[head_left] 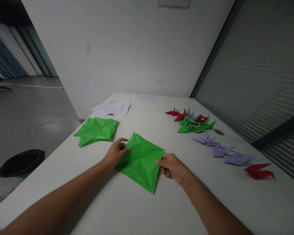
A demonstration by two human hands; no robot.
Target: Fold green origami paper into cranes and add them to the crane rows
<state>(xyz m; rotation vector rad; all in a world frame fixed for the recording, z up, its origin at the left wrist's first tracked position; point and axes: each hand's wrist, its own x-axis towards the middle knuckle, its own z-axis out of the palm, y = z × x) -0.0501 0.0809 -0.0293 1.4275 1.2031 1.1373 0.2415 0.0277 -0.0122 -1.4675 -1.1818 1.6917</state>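
A green square of origami paper, marked with crossing creases, is spread out between my two hands above the white table. My left hand grips its upper left edge, thumb on top and fingers partly hidden behind. On the opposite edge, my right hand pinches the paper between thumb and curled fingers. Left of my left hand lies a stack of creased green sheets. To the right of my right hand, lilac paper cranes and a red paper crane sit in a row.
A heap of red, green and lilac folded cranes occupies the back right, near a round brown hole cover. Printed papers lie at the back left. A black-lined bin stands on the floor left. Wall and blinds border the table.
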